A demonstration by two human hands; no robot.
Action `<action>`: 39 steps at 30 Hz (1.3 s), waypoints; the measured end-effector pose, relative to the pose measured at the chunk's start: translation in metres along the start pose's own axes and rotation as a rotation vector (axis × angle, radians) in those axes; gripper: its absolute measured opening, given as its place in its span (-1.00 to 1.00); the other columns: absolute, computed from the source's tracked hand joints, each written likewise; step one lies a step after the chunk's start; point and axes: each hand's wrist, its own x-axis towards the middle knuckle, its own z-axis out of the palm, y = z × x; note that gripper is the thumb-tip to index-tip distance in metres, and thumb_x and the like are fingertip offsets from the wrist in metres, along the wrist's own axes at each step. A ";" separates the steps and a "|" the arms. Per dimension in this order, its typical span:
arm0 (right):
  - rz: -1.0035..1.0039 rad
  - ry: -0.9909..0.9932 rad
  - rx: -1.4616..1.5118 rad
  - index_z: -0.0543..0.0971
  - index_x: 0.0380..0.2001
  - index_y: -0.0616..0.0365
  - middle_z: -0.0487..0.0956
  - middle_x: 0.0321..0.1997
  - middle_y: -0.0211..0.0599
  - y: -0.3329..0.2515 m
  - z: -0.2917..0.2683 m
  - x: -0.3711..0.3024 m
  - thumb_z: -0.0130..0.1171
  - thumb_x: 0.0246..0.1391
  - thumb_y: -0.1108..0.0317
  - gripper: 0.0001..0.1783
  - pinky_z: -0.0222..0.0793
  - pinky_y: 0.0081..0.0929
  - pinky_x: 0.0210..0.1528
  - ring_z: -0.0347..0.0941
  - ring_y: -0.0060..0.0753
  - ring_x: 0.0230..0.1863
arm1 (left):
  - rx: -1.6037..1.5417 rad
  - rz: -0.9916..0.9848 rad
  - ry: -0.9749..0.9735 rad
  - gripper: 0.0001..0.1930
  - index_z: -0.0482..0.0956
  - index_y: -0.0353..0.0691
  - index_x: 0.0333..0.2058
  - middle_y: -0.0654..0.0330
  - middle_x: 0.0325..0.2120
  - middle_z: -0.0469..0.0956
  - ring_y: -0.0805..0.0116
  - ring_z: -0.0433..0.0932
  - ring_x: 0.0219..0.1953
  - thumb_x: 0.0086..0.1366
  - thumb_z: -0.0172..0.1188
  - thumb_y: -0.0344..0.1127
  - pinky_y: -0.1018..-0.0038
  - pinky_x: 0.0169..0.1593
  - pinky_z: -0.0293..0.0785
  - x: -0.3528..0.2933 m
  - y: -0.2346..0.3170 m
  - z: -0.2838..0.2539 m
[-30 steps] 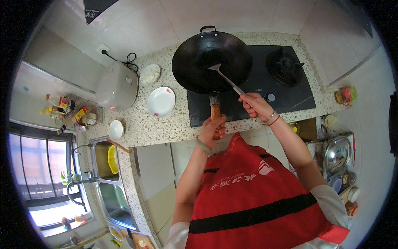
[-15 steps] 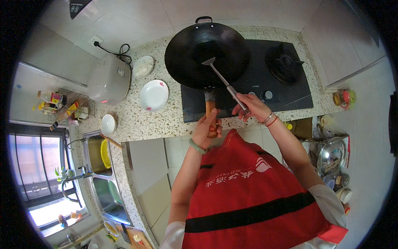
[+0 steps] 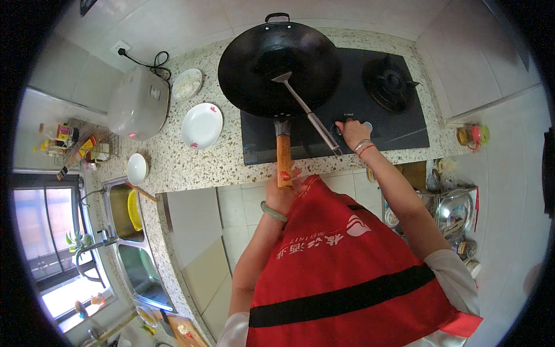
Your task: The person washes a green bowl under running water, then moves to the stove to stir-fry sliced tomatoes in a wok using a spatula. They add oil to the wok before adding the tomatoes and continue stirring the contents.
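Observation:
A black wok stands over the left side of the black gas hob, its wooden handle pointing toward me. My left hand is at the end of that handle, partly behind it; most of its fingers are hidden. A metal spatula leans in the wok, blade inside and its handle hanging over the rim above the hob. My right hand has its fingers closed around the left control knob at the hob's front. The second knob shows just beyond that hand.
Left of the wok are a white plate, a dish of white food and a rice cooker. A small bowl sits near the sink. A bare burner lies right. Pots and jars fill the lower right.
My right hand has let go of the spatula, which now rests in the wok, and has moved to the knob. My left hand has slid lower, toward the wok handle's end.

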 end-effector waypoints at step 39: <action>-0.399 0.113 -0.243 0.39 -0.15 0.30 0.53 -0.41 -0.08 0.018 0.037 0.004 -0.06 0.18 0.06 -0.54 0.45 -0.36 -0.48 0.53 -0.16 -0.44 | 0.053 -0.032 -0.079 -0.45 0.31 -0.11 0.06 0.26 -0.61 0.44 0.54 0.26 -0.70 0.34 -0.22 0.20 0.63 -0.67 0.11 -0.027 0.043 0.049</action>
